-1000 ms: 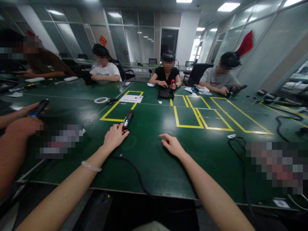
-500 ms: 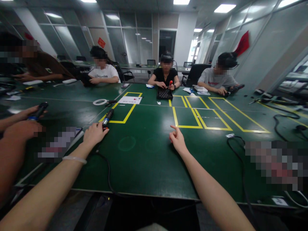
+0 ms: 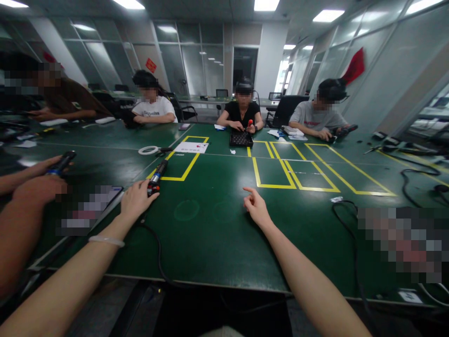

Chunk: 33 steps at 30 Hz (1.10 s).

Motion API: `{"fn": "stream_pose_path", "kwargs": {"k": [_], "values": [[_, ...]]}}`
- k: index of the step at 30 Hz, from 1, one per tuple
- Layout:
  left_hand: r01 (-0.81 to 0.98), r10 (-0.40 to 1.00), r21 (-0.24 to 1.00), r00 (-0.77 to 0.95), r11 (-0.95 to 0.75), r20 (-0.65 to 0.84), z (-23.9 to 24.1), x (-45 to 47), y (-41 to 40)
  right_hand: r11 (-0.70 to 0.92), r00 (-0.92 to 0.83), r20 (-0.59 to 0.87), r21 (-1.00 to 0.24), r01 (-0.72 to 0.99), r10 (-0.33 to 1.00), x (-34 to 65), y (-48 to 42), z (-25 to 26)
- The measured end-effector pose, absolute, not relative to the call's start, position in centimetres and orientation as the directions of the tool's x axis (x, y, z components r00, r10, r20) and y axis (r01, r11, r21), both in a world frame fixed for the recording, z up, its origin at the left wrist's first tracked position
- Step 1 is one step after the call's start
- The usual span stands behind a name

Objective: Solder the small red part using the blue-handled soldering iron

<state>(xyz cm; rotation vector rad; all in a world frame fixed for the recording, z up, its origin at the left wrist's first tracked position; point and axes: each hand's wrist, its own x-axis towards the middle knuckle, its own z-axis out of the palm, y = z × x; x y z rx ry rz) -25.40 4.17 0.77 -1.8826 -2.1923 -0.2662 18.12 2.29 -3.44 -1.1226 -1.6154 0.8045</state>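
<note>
My left hand (image 3: 137, 200) lies on the table at left, its fingers closed about the near end of a slim black and silver cylindrical tool (image 3: 158, 172). That tool has a blue band and an orange part by my fingertips, and its exact kind is unclear. My right hand (image 3: 257, 207) hovers low over the green tabletop (image 3: 210, 248), right of centre. Its index finger points out to the left while the other fingers are loosely bent, with nothing in them.
Yellow tape outlines (image 3: 277, 186) mark the table. A white sheet (image 3: 191, 148) and a white ring (image 3: 148, 150) lie beyond my left hand. Black cables (image 3: 158, 252) run along both sides. At left, a neighbour's hands (image 3: 45, 185) hold a similar tool (image 3: 62, 163). Several people sit opposite.
My right hand has shifted slightly left and down, its index finger pointing further left. My left hand stays by the tool. The view has moved a little.
</note>
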Motion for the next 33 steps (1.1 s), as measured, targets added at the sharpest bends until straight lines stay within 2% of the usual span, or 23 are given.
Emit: {"fn": "stream_pose_path", "kwargs": {"k": [10,13,16,20,23,26,29,31,33], "values": [[0.992,0.926,0.039,-0.126,0.120,0.355,1.1,-24.4,2.7,0.351,-0.119,0.331,-0.892,0.284,0.936,17.9,2.1,-3.3],[1.000,0.943,-0.018,0.013,-0.008,0.331,1.1,-23.4,3.4,0.351,-0.124,0.328,-0.888,0.298,0.936,17.8,2.2,-3.4],[0.975,0.932,-0.066,0.224,-0.214,0.284,0.7,-20.5,3.3,0.361,-0.139,0.334,-0.883,0.301,0.932,17.8,2.1,-3.4],[0.886,0.872,-0.011,0.458,-0.463,0.173,0.3,-15.3,1.6,0.368,-0.160,0.333,-0.873,0.322,0.929,17.8,2.0,-3.4],[0.853,0.850,0.038,0.514,-0.520,0.113,0.4,-13.0,0.8,0.371,-0.167,0.334,-0.869,0.328,0.928,17.8,2.0,-3.4],[0.903,0.899,0.015,0.425,-0.429,0.109,0.9,-13.7,1.2,0.372,-0.158,0.338,-0.868,0.328,0.928,17.9,2.0,-3.3],[0.983,0.966,-0.069,0.178,-0.168,0.187,1.6,-16.4,2.1,0.369,-0.149,0.338,-0.868,0.332,0.929,17.8,1.9,-3.1],[0.993,0.968,-0.116,0.005,0.025,0.250,1.9,-18.4,2.8,0.371,-0.152,0.339,-0.867,0.332,0.928,17.8,1.9,-3.1],[0.977,0.955,-0.160,-0.094,0.143,0.281,2.1,-20.1,3.3,0.374,-0.156,0.341,-0.866,0.332,0.927,17.9,1.9,-3.0]]}}
